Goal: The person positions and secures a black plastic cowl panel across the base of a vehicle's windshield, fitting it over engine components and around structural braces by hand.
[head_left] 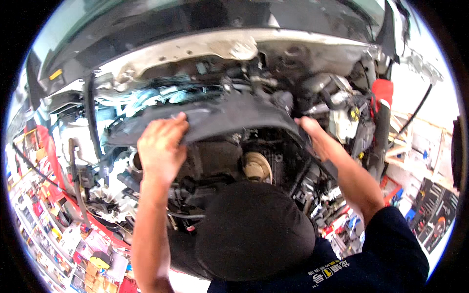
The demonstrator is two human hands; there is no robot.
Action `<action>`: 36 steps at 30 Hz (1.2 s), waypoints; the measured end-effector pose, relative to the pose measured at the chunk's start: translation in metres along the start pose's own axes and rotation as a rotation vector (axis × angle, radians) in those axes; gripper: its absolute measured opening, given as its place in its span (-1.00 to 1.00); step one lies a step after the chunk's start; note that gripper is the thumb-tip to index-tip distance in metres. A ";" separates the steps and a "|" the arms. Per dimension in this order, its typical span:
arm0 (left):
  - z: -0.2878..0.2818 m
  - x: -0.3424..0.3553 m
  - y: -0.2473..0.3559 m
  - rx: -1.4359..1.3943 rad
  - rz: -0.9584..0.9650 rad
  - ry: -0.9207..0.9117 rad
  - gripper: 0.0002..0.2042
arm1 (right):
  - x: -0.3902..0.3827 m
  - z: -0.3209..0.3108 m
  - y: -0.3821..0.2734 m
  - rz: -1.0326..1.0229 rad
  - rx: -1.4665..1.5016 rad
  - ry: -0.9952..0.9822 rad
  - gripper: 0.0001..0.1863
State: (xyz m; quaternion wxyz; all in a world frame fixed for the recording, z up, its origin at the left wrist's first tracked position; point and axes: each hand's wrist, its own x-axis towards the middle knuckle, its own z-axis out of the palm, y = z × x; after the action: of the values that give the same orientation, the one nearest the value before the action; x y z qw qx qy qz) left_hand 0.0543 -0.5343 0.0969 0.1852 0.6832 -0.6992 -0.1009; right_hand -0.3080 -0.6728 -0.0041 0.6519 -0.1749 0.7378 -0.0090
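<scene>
The curved panel [244,115] looks like black plastic, mostly smooth and matt, with a faint sheen toward its left. Above, the car body panel [141,31] is glossy and dark, and the pale flange [195,47] under it resembles smooth painted metal. The tan round part [257,167] appears dull. The cap [256,229] is matt black cloth; the shirt [386,263], soft navy cloth. The slatted frame [399,146] looks like bare wood.

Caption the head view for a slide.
Left hand and right hand hold a curved black panel amid exposed vehicle parts.
</scene>
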 end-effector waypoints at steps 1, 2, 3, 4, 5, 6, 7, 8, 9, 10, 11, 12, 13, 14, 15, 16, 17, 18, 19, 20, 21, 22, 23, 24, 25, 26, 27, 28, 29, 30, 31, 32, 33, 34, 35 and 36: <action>0.002 -0.001 0.001 -0.021 -0.012 -0.008 -0.56 | 0.007 -0.003 0.007 -0.010 -0.115 0.079 -0.73; -0.002 -0.001 0.003 -0.037 -0.024 -0.013 -0.55 | 0.017 -0.008 0.014 -0.046 -0.138 0.123 -0.72; -0.006 -0.003 0.003 -0.066 -0.062 -0.021 -0.54 | 0.010 -0.002 0.012 0.020 -0.017 0.049 -0.71; -0.013 -0.001 0.003 -0.075 -0.053 -0.090 -0.57 | 0.052 -0.035 0.024 -0.061 -0.082 0.087 -0.71; -0.025 -0.006 -0.001 -0.048 -0.089 -0.059 -0.52 | 0.057 -0.037 0.025 -0.011 -0.038 0.080 -0.70; -0.035 -0.012 -0.002 -0.039 -0.121 -0.027 -0.45 | 0.056 -0.046 0.022 0.026 -0.041 0.083 -0.68; -0.042 -0.035 -0.021 -0.045 -0.240 0.093 -0.39 | 0.022 -0.017 0.001 0.033 -0.183 0.141 -0.66; -0.044 -0.058 -0.051 -0.070 -0.337 0.237 -0.33 | 0.027 -0.028 0.001 -0.034 -0.333 0.231 -0.65; -0.043 -0.092 -0.091 0.078 -0.545 0.290 -0.31 | 0.027 -0.025 0.000 -0.036 -0.405 0.242 -0.65; -0.044 -0.132 -0.134 0.234 -0.756 0.337 -0.29 | 0.025 -0.020 0.001 -0.032 -0.479 0.245 -0.65; -0.042 -0.170 -0.174 0.215 -0.848 0.256 -0.29 | 0.024 -0.014 0.003 -0.039 -0.482 0.228 -0.65; -0.035 -0.195 -0.201 0.186 -0.940 0.172 -0.29 | 0.023 -0.012 0.005 0.006 -0.343 0.174 -0.65; -0.025 -0.202 -0.210 0.192 -0.923 0.139 -0.31 | 0.025 -0.012 0.006 0.055 -0.204 0.130 -0.64; -0.017 -0.200 -0.213 0.189 -0.903 0.104 -0.32 | 0.022 -0.014 0.004 0.054 -0.206 0.139 -0.64; -0.009 -0.197 -0.216 0.295 -0.878 0.160 -0.40 | 0.021 -0.014 0.002 0.042 -0.205 0.171 -0.65; -0.005 -0.197 -0.219 0.290 -0.882 0.159 -0.40 | 0.020 -0.015 0.001 0.031 -0.205 0.200 -0.66; 0.003 -0.182 -0.212 0.372 -0.870 0.187 -0.42 | 0.027 -0.031 0.003 -0.010 -0.203 0.175 -0.70; 0.001 -0.174 -0.205 0.481 -0.862 0.212 -0.44 | 0.019 -0.022 -0.002 -0.002 -0.209 0.174 -0.70; -0.001 -0.171 -0.199 0.606 -0.808 0.221 -0.53 | 0.009 -0.013 -0.009 -0.037 -0.328 0.226 -0.71; -0.008 -0.173 -0.200 0.609 -0.812 0.221 -0.53 | 0.001 -0.006 -0.015 -0.080 -0.445 0.277 -0.72; -0.012 -0.175 -0.202 0.517 -0.846 0.165 -0.57 | 0.007 -0.015 -0.012 -0.052 -0.342 0.211 -0.73; -0.015 -0.176 -0.203 0.424 -0.878 0.111 -0.61 | 0.028 -0.032 -0.003 -0.059 -0.345 0.215 -0.73; -0.017 -0.172 -0.200 0.429 -0.819 0.145 -0.68 | 0.049 -0.052 0.007 -0.064 -0.353 0.196 -0.72; -0.018 -0.173 -0.198 0.427 -0.827 0.149 -0.68 | 0.061 -0.060 0.013 -0.067 -0.362 0.173 -0.71; -0.019 -0.173 -0.197 0.390 -0.805 0.128 -0.68 | 0.067 -0.072 0.018 -0.081 -0.348 0.174 -0.71; -0.032 -0.182 -0.194 0.405 -0.793 0.085 -0.68 | 0.071 -0.060 0.028 -0.086 -0.335 0.116 -0.71; -0.039 -0.188 -0.188 0.469 -0.762 0.086 -0.67 | 0.061 -0.055 0.028 -0.107 -0.309 0.067 -0.71; -0.035 -0.197 -0.191 0.513 -0.751 0.061 -0.65 | 0.045 -0.056 0.026 -0.146 -0.288 0.023 -0.71; -0.031 -0.192 -0.184 0.458 -0.773 0.060 -0.65 | 0.027 -0.065 0.025 -0.193 -0.273 -0.009 -0.71; -0.028 -0.184 -0.177 0.339 -0.821 0.066 -0.67 | 0.011 -0.074 0.024 -0.246 -0.271 -0.040 -0.71; -0.026 -0.179 -0.174 0.312 -0.854 0.051 -0.68 | 0.000 -0.081 0.025 -0.291 -0.278 -0.074 -0.71; -0.023 -0.176 -0.175 0.279 -0.883 0.036 -0.68 | -0.008 -0.087 0.026 -0.328 -0.287 -0.103 -0.71; -0.023 -0.179 -0.179 0.284 -0.890 0.044 -0.68 | -0.012 -0.088 0.028 -0.361 -0.306 -0.140 -0.71; -0.022 -0.181 -0.184 0.319 -0.838 0.126 -0.69 | -0.015 -0.087 0.028 -0.388 -0.325 -0.174 -0.70; -0.016 -0.180 -0.188 0.340 -0.780 0.208 -0.69 | -0.018 -0.084 0.027 -0.415 -0.353 -0.198 -0.70; -0.017 -0.181 -0.188 0.317 -0.759 0.272 -0.71 | -0.020 -0.080 0.027 -0.446 -0.386 -0.225 -0.70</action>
State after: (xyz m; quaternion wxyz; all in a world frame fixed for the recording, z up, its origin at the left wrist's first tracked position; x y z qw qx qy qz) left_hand 0.2330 -0.3614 0.0164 0.1183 0.9189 -0.3745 0.0379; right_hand -0.3899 -0.6593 0.0209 0.6661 -0.4528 0.5927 0.0077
